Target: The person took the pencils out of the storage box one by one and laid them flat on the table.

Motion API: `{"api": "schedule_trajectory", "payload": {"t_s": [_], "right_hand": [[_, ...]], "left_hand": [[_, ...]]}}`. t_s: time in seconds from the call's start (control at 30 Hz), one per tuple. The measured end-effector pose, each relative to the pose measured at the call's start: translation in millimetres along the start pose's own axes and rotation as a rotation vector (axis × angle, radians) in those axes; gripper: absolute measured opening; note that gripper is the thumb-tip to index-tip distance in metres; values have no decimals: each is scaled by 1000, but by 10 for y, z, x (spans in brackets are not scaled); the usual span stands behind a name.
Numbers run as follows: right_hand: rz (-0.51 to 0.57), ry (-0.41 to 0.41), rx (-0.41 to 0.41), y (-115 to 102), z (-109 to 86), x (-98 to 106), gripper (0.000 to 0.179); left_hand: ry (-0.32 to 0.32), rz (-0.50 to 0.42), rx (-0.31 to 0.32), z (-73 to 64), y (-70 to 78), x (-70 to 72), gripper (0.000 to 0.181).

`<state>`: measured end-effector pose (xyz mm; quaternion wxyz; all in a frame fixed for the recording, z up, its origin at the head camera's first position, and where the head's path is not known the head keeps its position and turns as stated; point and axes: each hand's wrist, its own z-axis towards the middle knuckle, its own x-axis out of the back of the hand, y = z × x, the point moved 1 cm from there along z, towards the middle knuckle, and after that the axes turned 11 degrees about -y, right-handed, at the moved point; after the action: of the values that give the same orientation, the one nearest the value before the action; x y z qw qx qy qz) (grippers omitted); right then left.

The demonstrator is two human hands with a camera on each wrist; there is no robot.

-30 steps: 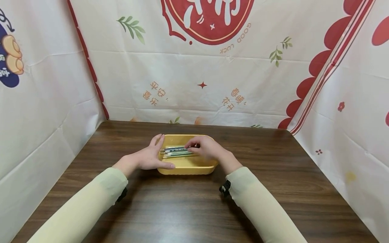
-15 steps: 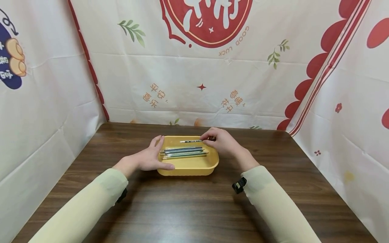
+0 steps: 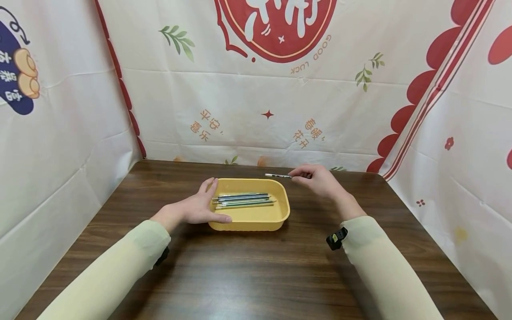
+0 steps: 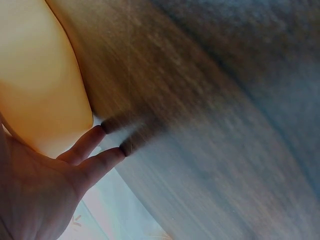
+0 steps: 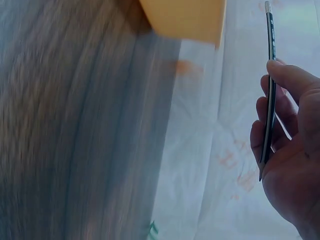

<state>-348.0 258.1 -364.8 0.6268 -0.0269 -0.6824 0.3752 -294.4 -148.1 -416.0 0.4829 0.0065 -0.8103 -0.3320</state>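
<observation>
In my right hand (image 3: 320, 181) I pinch a dark pencil (image 5: 271, 37) between thumb and fingers. Its white-capped end points left in the head view, and the sharpened tip lies near the palm in the right wrist view. A yellow plastic tray (image 3: 248, 226) stands to the left of this hand, below it in the head view. Several pencils (image 3: 244, 200) lie side by side inside, mostly dark and green. Around the tray's left end my left hand (image 3: 195, 209) is spread, its thumb along the front rim and its straight fingers (image 4: 102, 164) at the back left corner.
The dark wood table (image 3: 240, 275) runs back to a white printed cloth (image 3: 240, 93) hanging behind it. More cloth hangs along both sides. A black strap device (image 3: 337, 238) sits on the right wrist.
My right hand has lifted one dark pencil out of the tray and carried it right and back, beyond the tray's right rim. The left hand stays at the tray's left end.
</observation>
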Motion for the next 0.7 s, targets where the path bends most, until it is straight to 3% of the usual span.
{"api": "schedule_trajectory", "payload": {"t_s": [0.37, 0.7], "right_hand": [[29, -12, -126, 502, -74, 146, 24], [33, -77, -235, 739, -94, 83, 29]], "left_hand": [[-6, -15, 14, -10, -5, 24, 147], [7, 2, -7, -2, -6, 41, 148]]}}
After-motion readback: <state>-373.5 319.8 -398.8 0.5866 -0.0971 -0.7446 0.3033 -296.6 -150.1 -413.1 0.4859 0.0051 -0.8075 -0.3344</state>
